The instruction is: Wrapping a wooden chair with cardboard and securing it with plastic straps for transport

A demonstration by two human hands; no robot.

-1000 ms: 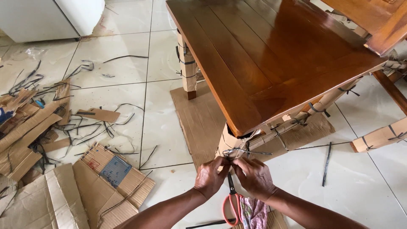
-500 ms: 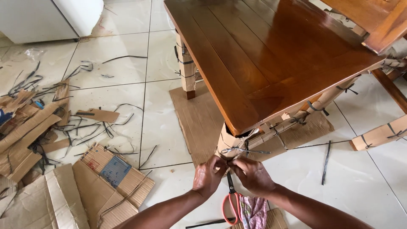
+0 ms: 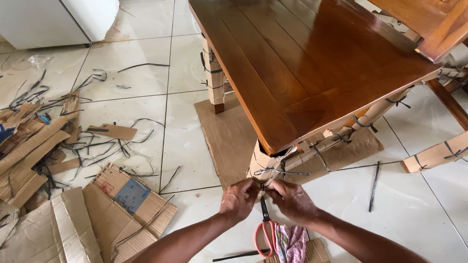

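The floor (image 3: 141,68) is laid with large glossy off-white tiles crossed by thin dark grout lines, and it mirrors soft daylight. At 11 o'clock a white appliance (image 3: 58,19) stands on it. At 9 o'clock lies a heap of torn cardboard scraps (image 3: 29,151) tangled with black strapping bits (image 3: 97,146), with flattened cardboard sheets (image 3: 87,219) at 7 o'clock. A polished brown wooden chair seat (image 3: 312,63) fills 1 o'clock, a flat cardboard piece (image 3: 229,136) under it. Another wooden furniture piece (image 3: 434,24) sits at 2 o'clock
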